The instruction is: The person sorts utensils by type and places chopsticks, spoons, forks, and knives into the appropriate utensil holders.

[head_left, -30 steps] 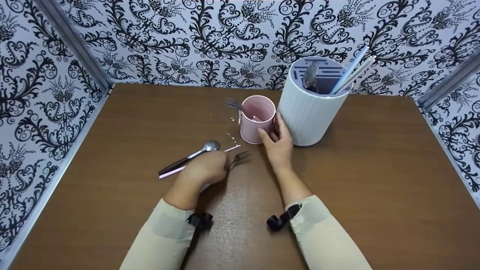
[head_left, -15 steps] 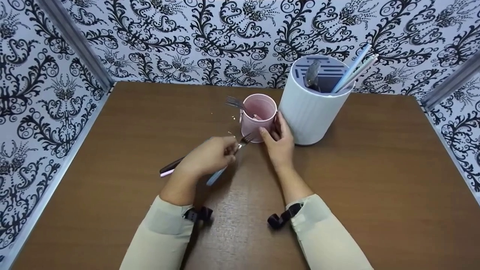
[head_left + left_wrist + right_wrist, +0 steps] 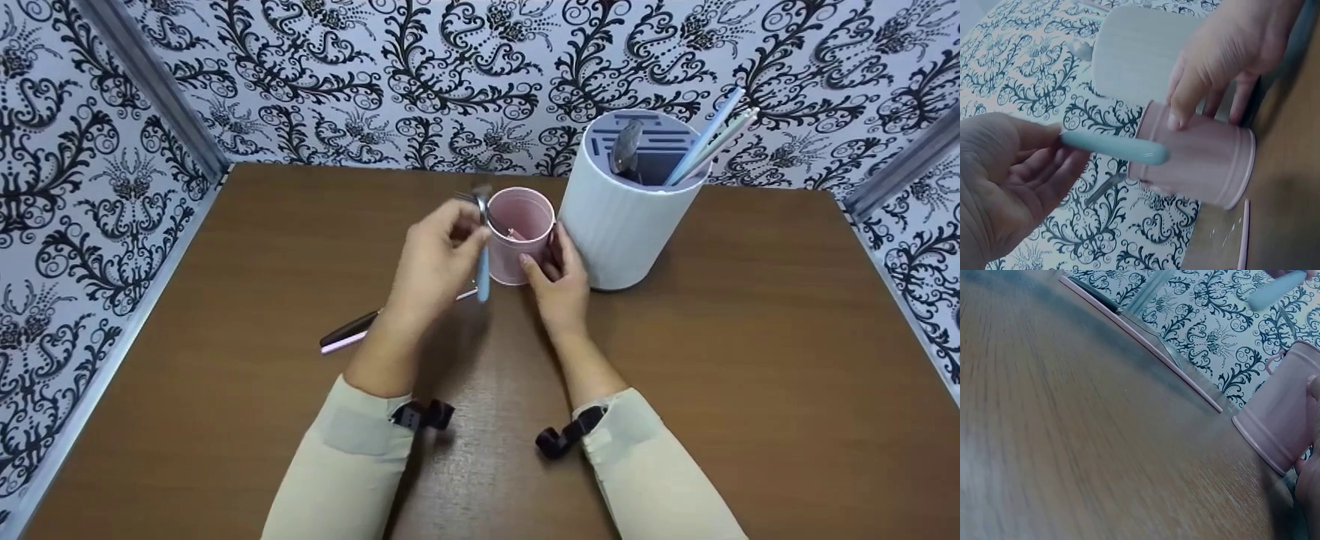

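Observation:
My left hand (image 3: 435,262) pinches a fork with a light blue handle (image 3: 483,277), held upright at the left rim of a small pink bucket (image 3: 505,264). The fork's metal end points up and is blurred. In the left wrist view, the rounded handle end (image 3: 1129,149) passes in front of the bucket. My right hand (image 3: 561,289) grips the bucket's right side, thumb in front; the bucket stands upright on the table. Another fork leans out of it to the left, mostly hidden by my left hand. Something pink lies inside.
A white ribbed cutlery holder (image 3: 622,232) stands right of the bucket, with a spoon (image 3: 626,150) and light-coloured sticks (image 3: 705,142) in it. On the table at left lie a dark-handled spoon (image 3: 349,328) and a pink chopstick (image 3: 343,343). Patterned walls rise behind.
My left hand has lifted the blue-handled fork off the table, turned it upright and brought it up to the bucket's left rim. My right hand has stayed on the bucket.

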`<state>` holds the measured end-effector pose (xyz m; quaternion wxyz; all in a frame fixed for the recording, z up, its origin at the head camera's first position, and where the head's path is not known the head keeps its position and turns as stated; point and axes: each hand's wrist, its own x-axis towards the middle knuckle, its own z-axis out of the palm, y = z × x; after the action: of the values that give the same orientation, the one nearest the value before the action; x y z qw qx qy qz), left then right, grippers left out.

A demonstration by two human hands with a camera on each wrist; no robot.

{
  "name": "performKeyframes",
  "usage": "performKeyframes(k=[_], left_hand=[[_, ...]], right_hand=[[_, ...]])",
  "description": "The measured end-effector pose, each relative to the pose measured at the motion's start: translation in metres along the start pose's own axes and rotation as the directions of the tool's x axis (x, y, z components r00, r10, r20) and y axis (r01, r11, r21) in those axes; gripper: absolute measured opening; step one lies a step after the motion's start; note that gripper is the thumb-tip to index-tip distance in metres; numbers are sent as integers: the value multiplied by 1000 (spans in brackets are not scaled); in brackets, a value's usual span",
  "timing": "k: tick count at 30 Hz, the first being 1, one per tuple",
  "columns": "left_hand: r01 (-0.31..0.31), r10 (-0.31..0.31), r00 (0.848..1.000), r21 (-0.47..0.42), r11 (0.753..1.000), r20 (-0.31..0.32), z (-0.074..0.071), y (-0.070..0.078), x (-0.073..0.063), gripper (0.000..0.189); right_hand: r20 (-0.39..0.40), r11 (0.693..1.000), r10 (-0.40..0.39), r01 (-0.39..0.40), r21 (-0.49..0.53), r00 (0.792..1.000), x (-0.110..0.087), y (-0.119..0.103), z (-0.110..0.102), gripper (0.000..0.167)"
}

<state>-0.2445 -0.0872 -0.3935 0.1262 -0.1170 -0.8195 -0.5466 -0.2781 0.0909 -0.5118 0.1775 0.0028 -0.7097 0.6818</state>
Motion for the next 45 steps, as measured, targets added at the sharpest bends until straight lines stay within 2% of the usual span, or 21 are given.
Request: performKeyframes(k=[2,4,7,10,17,20,25,28,38,41,45], left_hand=[[-31,27,996,-42,999,-83,4,3,2,12],[-75,62,985,-79,994,-162,9,5,4,12],[-141,95,956,-150,979,-277,16,9,6,12],[-189,103,926,-210,959,-364,25,10,8,13],[-235,94,875,-247,940,-475,50,-2,10,13],[-246,103,863,-233,941,-494,59,-10,8,12],[-262,149,858,-170,950,-492,68,-18,7,12],[-253,147,860,-158,954,-490,69,-22,5,12],[-146,74,912,-151,978,-404,68,-33,4,16],[-126,69,923,-129,984,-378,70,-38,5,16],[-107,62,930,-105,989,-361,71,-44,6,14]], right_hand=[[-1,1000,-5,5,4,1000,0,0,0,76],[0,1000,-4,4,4,1000,0,0,0,76],[4,1000,4,-4,-4,1000,0,0,1,77],[7,1000,8,-8,-14,1000,0,1,1,77],[4,1000,-1,1,-16,1000,-1,2,1,76],[12,1000,5,-5,-11,1000,-1,2,1,75],[9,1000,12,-12,-10,1000,1,1,-1,75],[10,1000,17,-17,-7,1000,1,0,-1,75],[7,1000,9,-9,-21,1000,0,0,-1,74],[9,1000,4,-4,-29,1000,-1,0,-1,74],[13,1000,-6,6,-29,1000,0,1,-1,74]])
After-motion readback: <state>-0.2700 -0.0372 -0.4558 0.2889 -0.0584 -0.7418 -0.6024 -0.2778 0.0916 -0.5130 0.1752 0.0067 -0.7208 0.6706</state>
